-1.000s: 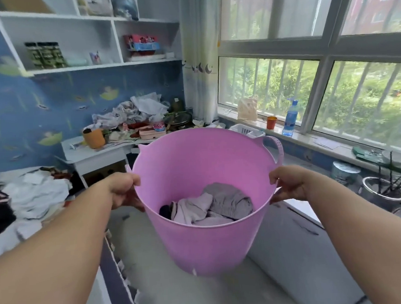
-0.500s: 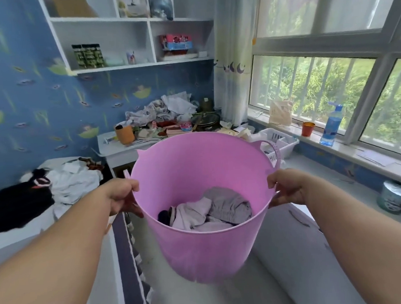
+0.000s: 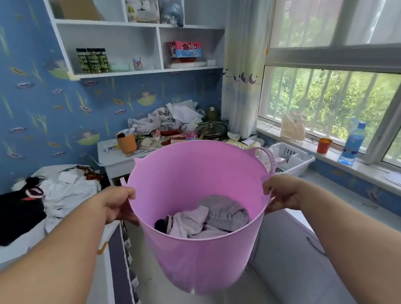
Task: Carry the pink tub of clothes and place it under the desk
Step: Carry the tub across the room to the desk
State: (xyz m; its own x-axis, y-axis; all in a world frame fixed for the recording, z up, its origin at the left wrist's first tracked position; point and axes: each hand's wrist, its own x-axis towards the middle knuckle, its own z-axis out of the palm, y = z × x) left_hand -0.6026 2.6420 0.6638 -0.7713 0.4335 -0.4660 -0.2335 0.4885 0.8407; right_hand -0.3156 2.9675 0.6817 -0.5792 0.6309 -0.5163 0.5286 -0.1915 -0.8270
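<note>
Both hands, left hand [image 3: 119, 204] and right hand [image 3: 280, 194], grip the pink tub [image 3: 199, 255]; cluttered desk [image 3: 117, 159] beyond.

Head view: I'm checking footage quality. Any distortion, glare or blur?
Head view: wide-angle lens bows the window frame and shelf; daylight washes out the upper panes; pink tub and both hands, left hand and right hand, look sharp.

The tub [image 3: 199, 255] is hanging between the left hand [image 3: 119, 204] and right hand [image 3: 280, 195], clothes [image 3: 204, 218] lying inside, the worktop [image 3: 113, 159] standing behind it, the bed [image 3: 37, 230] lying left.
</note>
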